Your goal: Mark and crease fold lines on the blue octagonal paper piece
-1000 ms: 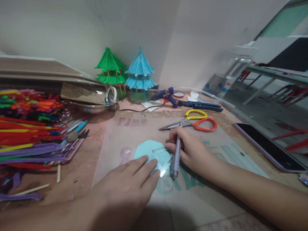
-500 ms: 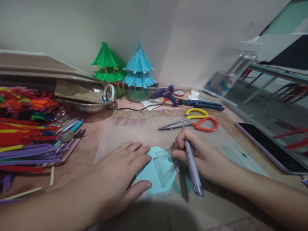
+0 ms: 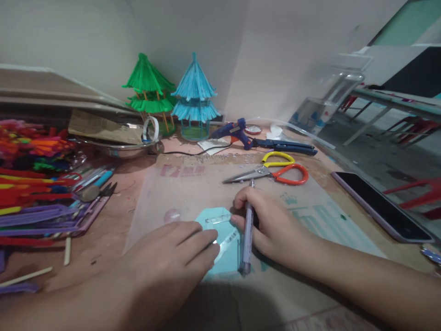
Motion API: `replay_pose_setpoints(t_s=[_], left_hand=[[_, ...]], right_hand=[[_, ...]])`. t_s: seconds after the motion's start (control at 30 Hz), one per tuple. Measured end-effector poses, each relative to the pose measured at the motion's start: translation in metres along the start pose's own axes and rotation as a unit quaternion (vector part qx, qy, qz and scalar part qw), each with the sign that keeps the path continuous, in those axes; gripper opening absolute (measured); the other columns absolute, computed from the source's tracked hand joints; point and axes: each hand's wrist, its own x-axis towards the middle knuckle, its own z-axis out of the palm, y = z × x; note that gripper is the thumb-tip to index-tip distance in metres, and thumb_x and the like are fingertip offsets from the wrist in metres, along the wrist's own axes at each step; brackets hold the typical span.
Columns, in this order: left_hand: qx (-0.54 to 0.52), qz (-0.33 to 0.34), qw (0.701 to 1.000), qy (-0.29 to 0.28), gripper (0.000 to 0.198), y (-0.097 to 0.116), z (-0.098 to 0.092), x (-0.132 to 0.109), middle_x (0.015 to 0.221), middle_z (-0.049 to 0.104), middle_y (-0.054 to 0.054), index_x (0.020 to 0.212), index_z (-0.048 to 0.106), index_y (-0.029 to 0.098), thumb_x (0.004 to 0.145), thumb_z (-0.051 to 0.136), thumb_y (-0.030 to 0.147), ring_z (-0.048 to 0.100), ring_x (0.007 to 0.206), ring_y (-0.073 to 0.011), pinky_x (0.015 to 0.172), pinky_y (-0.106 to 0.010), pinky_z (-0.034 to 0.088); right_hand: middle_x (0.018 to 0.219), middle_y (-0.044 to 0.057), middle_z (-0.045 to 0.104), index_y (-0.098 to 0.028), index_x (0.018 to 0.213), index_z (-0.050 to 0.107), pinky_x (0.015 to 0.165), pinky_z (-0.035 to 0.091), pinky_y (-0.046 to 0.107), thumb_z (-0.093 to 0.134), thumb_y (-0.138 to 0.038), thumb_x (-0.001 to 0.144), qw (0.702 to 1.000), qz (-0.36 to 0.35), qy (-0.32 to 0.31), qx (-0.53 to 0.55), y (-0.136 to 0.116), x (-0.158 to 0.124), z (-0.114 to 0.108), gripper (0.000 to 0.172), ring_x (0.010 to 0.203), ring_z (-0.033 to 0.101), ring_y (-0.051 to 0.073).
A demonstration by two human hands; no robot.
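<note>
A light blue paper piece (image 3: 223, 255) lies on a clear plastic sheet (image 3: 193, 188) in front of me. On the paper rests a small transparent set-square ruler (image 3: 223, 230). My left hand (image 3: 165, 266) lies flat, fingers stretched, pressing the ruler and the paper's left side. My right hand (image 3: 272, 225) is closed round a purple pen (image 3: 246, 234); its tip points toward me, at the ruler's right edge on the paper.
Orange-and-yellow scissors (image 3: 272, 172) lie just beyond my right hand. Behind them are a blue glue gun (image 3: 234, 133), dark pliers (image 3: 285, 147), green (image 3: 148, 92) and blue (image 3: 195, 99) pagoda models and a metal bowl (image 3: 120, 149). Coloured pipe cleaners (image 3: 34, 184) pile at left; a phone (image 3: 379, 204) lies right.
My left hand slid down and right onto the ruler. The right hand turned the pen upright against the ruler's right edge; the ruler has shifted on the paper.
</note>
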Motion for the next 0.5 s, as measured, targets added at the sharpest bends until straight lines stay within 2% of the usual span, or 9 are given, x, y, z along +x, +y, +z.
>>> replay_pose_setpoints(t_s=[0.1, 0.2, 0.33, 0.5], left_hand=[[0.016, 0.006, 0.998, 0.055, 0.051, 0.003, 0.001, 0.002, 0.095, 0.081, 0.007, 0.094, 0.072, 0.023, 0.089, 0.034, -0.010, 0.072, 0.083, -0.0112, 0.078, -0.023, 0.054], [0.051, -0.001, 0.995, 0.081, 0.055, 0.005, 0.004, 0.003, 0.093, 0.080, 0.007, 0.094, 0.069, 0.023, 0.088, 0.026, -0.011, 0.073, 0.083, -0.0110, 0.080, -0.025, 0.051], [0.099, 0.010, 0.994, 0.050, 0.043, 0.006, 0.011, 0.000, 0.099, 0.080, 0.004, 0.095, 0.067, 0.023, 0.091, 0.035, -0.004, 0.072, 0.093, -0.0155, 0.091, -0.032, 0.047], [0.099, 0.025, 0.994, 0.032, 0.033, 0.005, 0.020, -0.007, 0.113, 0.079, 0.000, 0.104, 0.070, 0.022, 0.087, 0.046, 0.007, 0.068, 0.103, -0.0184, 0.096, -0.037, 0.043]], right_hand=[[0.089, 0.003, 0.060, -0.022, 0.100, 0.048, 0.069, 0.044, 0.031, 0.058, -0.012, 0.096, 1.000, -0.015, -0.007, -0.011, 0.002, -0.003, -0.003, 0.015, 0.078, 0.058, 0.021], [0.094, 0.004, 0.060, -0.022, 0.104, 0.049, 0.073, 0.045, 0.033, 0.065, -0.013, 0.096, 0.999, -0.029, -0.039, -0.007, 0.005, -0.007, -0.009, 0.020, 0.085, 0.057, 0.023], [0.100, 0.004, 0.061, -0.024, 0.109, 0.048, 0.079, 0.045, 0.036, 0.070, -0.012, 0.094, 0.996, -0.036, -0.077, 0.000, 0.009, -0.012, -0.015, 0.029, 0.091, 0.056, 0.024], [0.100, 0.003, 0.059, -0.025, 0.108, 0.047, 0.080, 0.044, 0.035, 0.062, -0.009, 0.098, 0.997, -0.037, -0.070, 0.001, 0.011, -0.014, -0.013, 0.024, 0.091, 0.054, 0.023]])
